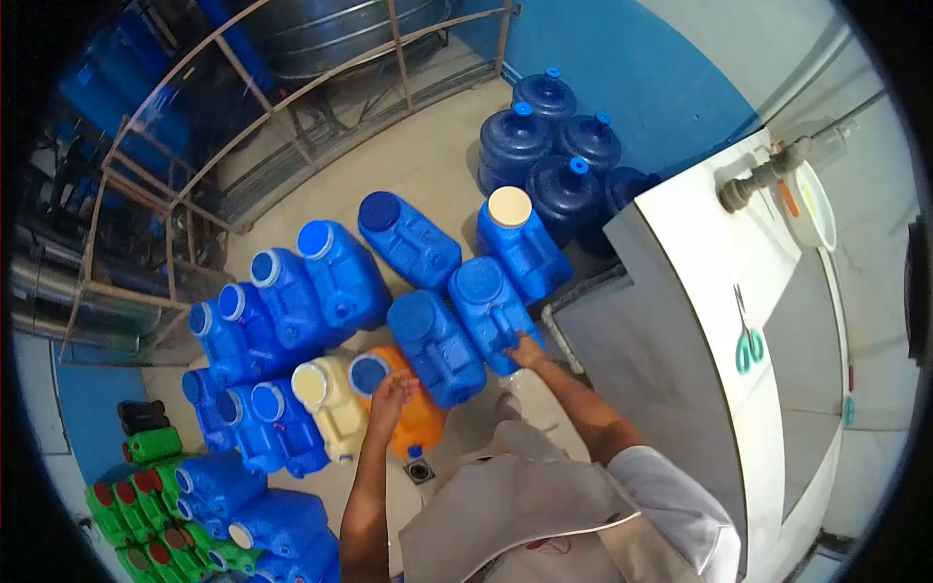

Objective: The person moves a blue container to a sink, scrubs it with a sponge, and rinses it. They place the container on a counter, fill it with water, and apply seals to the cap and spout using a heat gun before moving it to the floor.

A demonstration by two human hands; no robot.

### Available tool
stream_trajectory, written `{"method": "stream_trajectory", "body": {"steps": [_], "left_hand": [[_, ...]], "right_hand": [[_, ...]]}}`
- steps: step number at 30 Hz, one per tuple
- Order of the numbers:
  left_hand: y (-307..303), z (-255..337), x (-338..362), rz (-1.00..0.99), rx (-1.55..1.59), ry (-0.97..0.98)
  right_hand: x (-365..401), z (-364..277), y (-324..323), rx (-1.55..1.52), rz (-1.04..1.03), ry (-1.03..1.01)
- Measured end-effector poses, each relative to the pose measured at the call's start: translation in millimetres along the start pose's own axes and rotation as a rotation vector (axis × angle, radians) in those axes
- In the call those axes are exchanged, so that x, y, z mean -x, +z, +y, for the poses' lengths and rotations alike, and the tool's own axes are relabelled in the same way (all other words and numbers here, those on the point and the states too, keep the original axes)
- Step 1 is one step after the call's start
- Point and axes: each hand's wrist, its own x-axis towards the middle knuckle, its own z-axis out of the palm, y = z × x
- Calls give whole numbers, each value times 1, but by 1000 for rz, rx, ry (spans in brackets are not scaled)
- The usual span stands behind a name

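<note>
My right hand [526, 352] grips the near lower end of a blue water jug [494, 309], which has a wide round blue cap. My left hand [397, 389], its fingers loosely bent and apart, is over an orange jug [420, 428] with a blue cap and holds nothing. Between my hands is another blue jug [442, 360]. Left of the orange jug stands a cream jug [342, 418]. Beyond my right hand, a blue jug with a cream cap [533, 257] stands close to the gripped one.
Several blue jugs [335, 277] stand in rows to the left, and green containers [126, 510] sit at lower left. Dark blue round bottles [515, 146] line the blue wall. A white counter [705, 243] with scissors [747, 340] is on the right. A metal frame [243, 73] borders the back.
</note>
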Motion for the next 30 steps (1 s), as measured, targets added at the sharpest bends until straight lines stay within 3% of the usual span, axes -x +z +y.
{"method": "stream_trajectory", "body": {"steps": [3,5,8,11,13,14,16,23,25,27,30], "left_hand": [[17,-9,-13,-15,-288,105],[0,-30,-14,-20,-432,119],[-16,-28,1,72,-172,-1],[-35,-8,22,144,-171,-17],[-49,5,38,133,-195,22],[-52,19,47,135,-191,28],[-56,52,68,123,-185,55],[-45,155,79,-69,-254,327],[-16,198,76,-141,-291,440],[26,249,85,-223,-270,563],[89,307,86,-293,-262,729]], "right_hand": [[-57,20,24,117,85,34],[-67,8,19,120,-58,173],[-98,22,27,88,-73,171],[-68,-13,9,52,34,102],[-18,-63,-31,124,78,105],[5,-77,-42,160,205,18],[67,-117,-74,198,239,-52],[372,-235,-228,240,591,-323],[430,-220,-265,-31,711,-454],[515,-218,-303,-340,703,-363],[625,-187,-330,-767,859,-324]]}}
